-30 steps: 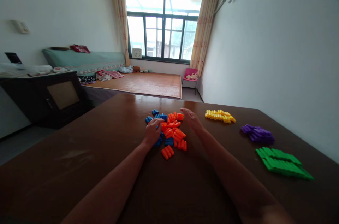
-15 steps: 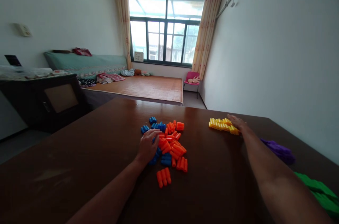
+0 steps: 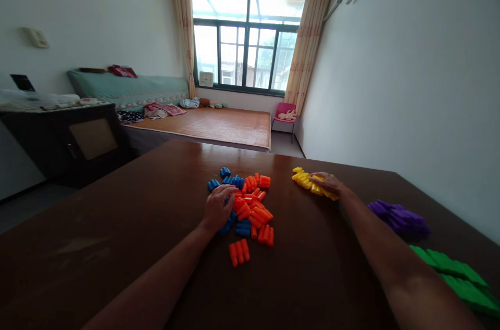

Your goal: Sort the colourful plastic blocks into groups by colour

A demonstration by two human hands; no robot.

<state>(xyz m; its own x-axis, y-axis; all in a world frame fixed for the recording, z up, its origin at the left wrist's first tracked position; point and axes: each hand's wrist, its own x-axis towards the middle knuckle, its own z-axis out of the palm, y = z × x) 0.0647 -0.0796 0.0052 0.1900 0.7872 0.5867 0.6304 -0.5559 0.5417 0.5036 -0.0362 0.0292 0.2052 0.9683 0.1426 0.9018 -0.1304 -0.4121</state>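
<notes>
My left hand [image 3: 219, 209] lies over the left side of a mixed pile, fingers stretched out and touching the pieces. Around its fingertips are blue ribbed plastic pieces [image 3: 233, 181] and orange ribbed plastic pieces [image 3: 261, 213], several of each. One orange piece [image 3: 239, 252] sits apart, nearer to me. Farther right, my right hand [image 3: 327, 182] rests on a slanting row of yellow ribbed plastic pieces [image 3: 301, 178], its fingers extended across them. The hand covers part of that row.
Purple pieces [image 3: 398, 218] and green pieces [image 3: 455, 273] lie in groups along the right side of the brown table [image 3: 128, 226], close to my right forearm. Beyond the table are a bed [image 3: 230, 124], a pink chair [image 3: 284, 111] and a dark cabinet [image 3: 94, 137].
My right hand has moved left, and the yellow pieces have shifted left and now slant more. More of the purple and green groups shows. My left hand has stayed at the pile.
</notes>
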